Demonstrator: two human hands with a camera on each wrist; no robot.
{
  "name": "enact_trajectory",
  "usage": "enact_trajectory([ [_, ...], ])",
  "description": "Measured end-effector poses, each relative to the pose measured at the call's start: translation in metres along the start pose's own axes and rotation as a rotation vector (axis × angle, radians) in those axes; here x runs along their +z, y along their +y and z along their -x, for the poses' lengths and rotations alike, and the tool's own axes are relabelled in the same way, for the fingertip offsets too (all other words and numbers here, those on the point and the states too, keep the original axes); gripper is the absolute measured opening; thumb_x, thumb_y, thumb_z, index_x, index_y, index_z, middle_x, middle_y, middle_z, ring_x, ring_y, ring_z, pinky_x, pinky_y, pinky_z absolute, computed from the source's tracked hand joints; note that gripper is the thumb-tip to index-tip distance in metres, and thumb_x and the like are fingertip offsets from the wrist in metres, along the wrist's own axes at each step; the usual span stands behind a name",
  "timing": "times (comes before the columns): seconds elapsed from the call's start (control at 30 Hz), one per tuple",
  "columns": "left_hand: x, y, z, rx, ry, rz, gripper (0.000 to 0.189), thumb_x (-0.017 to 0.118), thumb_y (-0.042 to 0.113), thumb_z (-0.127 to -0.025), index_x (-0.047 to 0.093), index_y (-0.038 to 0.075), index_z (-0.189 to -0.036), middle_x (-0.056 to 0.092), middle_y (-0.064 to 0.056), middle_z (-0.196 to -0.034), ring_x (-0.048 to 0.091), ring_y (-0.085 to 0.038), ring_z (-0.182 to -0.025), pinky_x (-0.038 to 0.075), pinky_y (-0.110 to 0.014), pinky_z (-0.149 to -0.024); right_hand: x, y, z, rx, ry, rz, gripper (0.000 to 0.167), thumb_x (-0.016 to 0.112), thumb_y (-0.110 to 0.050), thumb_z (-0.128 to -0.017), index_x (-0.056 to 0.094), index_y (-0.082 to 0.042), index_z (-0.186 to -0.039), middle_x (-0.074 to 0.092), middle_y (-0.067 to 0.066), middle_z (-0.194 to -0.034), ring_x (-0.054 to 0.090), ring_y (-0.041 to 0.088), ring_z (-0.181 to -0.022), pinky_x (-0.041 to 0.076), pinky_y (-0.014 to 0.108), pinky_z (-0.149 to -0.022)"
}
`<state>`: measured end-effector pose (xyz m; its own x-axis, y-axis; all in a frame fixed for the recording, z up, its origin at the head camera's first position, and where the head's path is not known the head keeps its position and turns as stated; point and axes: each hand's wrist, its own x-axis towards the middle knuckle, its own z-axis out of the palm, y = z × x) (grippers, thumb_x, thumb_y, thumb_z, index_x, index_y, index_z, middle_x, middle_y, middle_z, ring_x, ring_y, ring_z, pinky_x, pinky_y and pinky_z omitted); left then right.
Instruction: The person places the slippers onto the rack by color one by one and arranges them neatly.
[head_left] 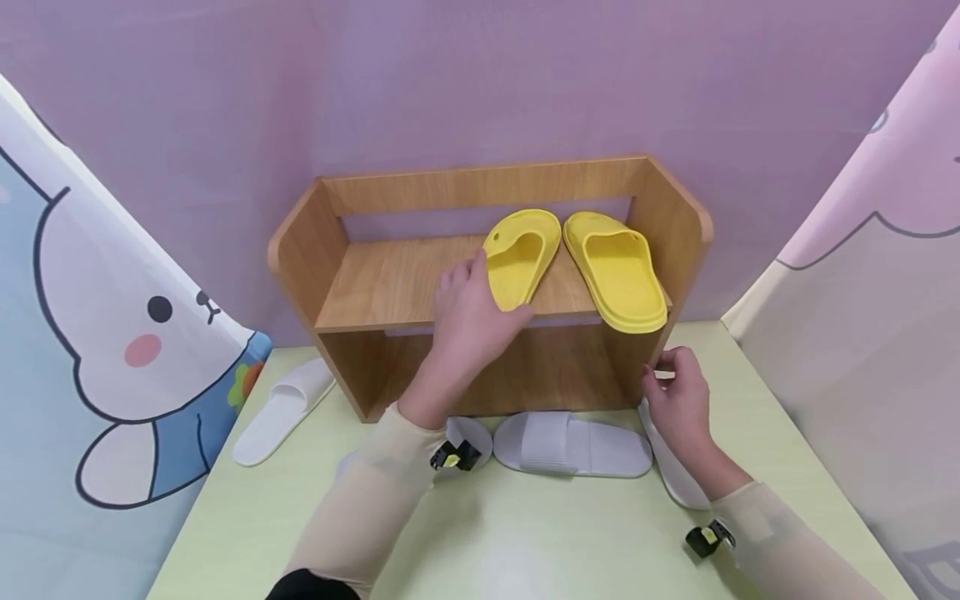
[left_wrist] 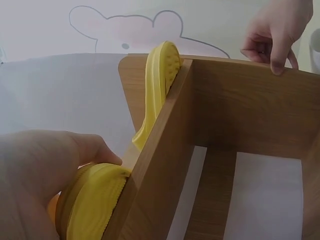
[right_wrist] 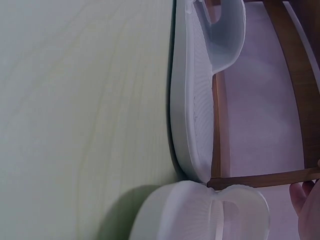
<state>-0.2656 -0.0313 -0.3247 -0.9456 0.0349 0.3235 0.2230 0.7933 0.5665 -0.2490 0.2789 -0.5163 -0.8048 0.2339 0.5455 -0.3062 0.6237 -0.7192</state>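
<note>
A small wooden shoe rack [head_left: 386, 283] stands on the table, with two yellow slippers on its upper shelf. My left hand [head_left: 472, 321] holds the left yellow slipper [head_left: 528, 237], thumb at its near end and fingers along its left side. In the left wrist view that slipper [left_wrist: 95, 205] lies against the shelf board. The right yellow slipper [head_left: 626, 287] sits beside the rack's right panel, its end jutting past the shelf's front edge. My right hand [head_left: 681, 400] pinches the front edge of that panel low down, thumb and fingers on either side, as the left wrist view shows.
White slippers lie on the table around the rack: one at the left [head_left: 273, 421], one crosswise in front [head_left: 607, 450], one under my right hand [head_left: 678, 475]. Another is partly hidden by my left wrist. Curtains with cartoon prints hang behind and on both sides.
</note>
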Motion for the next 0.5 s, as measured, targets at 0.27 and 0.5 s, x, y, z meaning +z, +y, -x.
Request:
enact_trajectory([
  [0.27, 0.0048, 0.0068, -0.0075, -0.025, -0.017, -0.014, 0.097, 0.088, 0.043, -0.084, 0.043, 0.008, -0.163, 0.056, -0.014, -0.146, 0.046, -0.032, -0.131, 0.041, -0.051, -0.11, -0.0012, 0.0013, -0.0003, 0.01, -0.009, 0.013, 0.019, 0.069, 0.006, -0.1, 0.057, 0.003, -0.113, 0.067, 0.019, -0.112, 0.071, 0.034, -0.104, 0.045, 0.001, -0.075],
  [0.5, 0.0075, 0.0082, -0.0095, -0.06, -0.017, 0.019, 0.098, 0.088, 0.043, -0.086, 0.043, 0.005, -0.165, 0.054, -0.015, -0.151, 0.046, -0.032, -0.137, 0.039, -0.052, -0.115, -0.0012, 0.0009, -0.0005, 0.017, -0.021, 0.006, 0.019, 0.068, 0.007, -0.099, 0.056, 0.003, -0.114, 0.066, 0.018, -0.113, 0.07, 0.034, -0.105, 0.047, 0.002, -0.076],
])
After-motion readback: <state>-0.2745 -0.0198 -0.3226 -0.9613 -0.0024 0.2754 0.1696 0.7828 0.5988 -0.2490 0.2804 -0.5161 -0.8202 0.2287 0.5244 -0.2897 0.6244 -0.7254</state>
